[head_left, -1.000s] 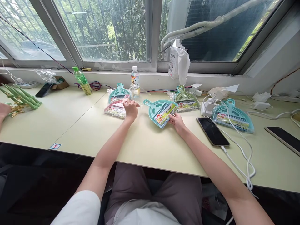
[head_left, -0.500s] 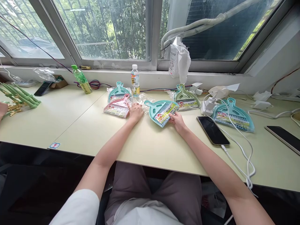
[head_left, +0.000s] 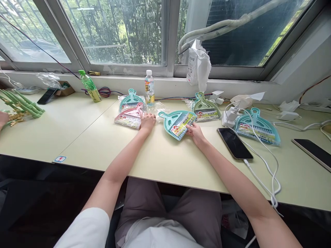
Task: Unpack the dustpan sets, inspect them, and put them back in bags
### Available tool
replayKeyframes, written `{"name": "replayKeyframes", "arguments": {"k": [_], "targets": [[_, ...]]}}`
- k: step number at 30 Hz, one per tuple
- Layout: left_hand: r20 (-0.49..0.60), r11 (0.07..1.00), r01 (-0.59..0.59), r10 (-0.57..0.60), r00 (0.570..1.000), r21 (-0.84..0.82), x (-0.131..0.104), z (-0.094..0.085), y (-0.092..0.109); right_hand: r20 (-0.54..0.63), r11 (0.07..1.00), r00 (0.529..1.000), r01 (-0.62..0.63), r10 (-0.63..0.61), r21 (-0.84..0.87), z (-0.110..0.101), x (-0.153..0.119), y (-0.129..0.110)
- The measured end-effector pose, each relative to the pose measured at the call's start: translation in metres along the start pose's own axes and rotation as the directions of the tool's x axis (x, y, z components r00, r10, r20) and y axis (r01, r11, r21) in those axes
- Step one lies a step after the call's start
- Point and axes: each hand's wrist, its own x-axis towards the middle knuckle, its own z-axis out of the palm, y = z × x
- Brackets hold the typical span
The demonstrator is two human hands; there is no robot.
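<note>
A teal dustpan (head_left: 169,128) with a striped-looking brush and a printed label lies at the middle of the desk, its handle pointing left. My right hand (head_left: 196,134) grips its lower right edge, thumb over the label. My left hand (head_left: 148,123) rests palm down, fingers stretched out, at the right edge of a pink dustpan set (head_left: 129,117) in clear wrap. Crumpled clear plastic (head_left: 160,107) lies just beyond those fingers; whether they touch it I cannot tell. Behind the pink set sits another wrapped teal set (head_left: 131,100).
A green wrapped set (head_left: 206,109) and a teal one (head_left: 257,127) lie to the right. A phone (head_left: 234,143) charges by a white cable. Bottles (head_left: 149,89) (head_left: 90,86) stand at the back. At far left, another person's hand (head_left: 3,119) is beside green stalks (head_left: 26,105).
My left hand has shifted slightly left, closer against the pink set. The teal dustpan and my right hand stay almost where they were.
</note>
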Motion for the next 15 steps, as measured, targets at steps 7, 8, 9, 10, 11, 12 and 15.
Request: {"name": "replayKeyframes", "arguments": {"k": [7,8,9,10,11,12,15], "targets": [[0.062,0.995,-0.011,0.005,0.998,0.101,0.0024,-0.0015,0.0025,-0.003,1.0,1.0,0.0,0.0,-0.015,-0.0014,0.0021,0.0018],[0.066,0.995,-0.02,0.014,0.998,0.098,0.0028,-0.0008,0.0016,-0.001,1.0,1.0,0.001,-0.001,-0.017,-0.0014,0.002,0.0018],[0.066,0.996,-0.028,0.022,0.998,0.084,0.0031,-0.0001,0.0005,0.001,1.0,1.0,0.003,-0.003,-0.02,-0.0014,0.0018,0.0018],[0.063,0.998,-0.031,0.027,0.998,0.06,0.0033,0.0005,-0.0005,0.004,1.0,1.0,0.004,-0.004,-0.023,-0.0013,0.0015,0.0017],[0.054,0.999,-0.027,0.026,0.998,0.029,0.0033,0.0009,-0.0012,0.005,1.0,1.0,0.005,-0.005,-0.024,-0.0011,0.0013,0.0016],[0.039,1.0,-0.019,0.02,0.999,-0.005,0.0032,0.001,-0.0017,0.004,1.0,1.0,0.006,-0.006,-0.025,-0.0009,0.0011,0.0015],[-0.038,0.997,0.026,-0.029,0.999,-0.079,0.0024,-0.0011,-0.0005,-0.011,1.0,1.0,0.007,-0.007,-0.016,-0.0002,0.0007,0.001]]}}
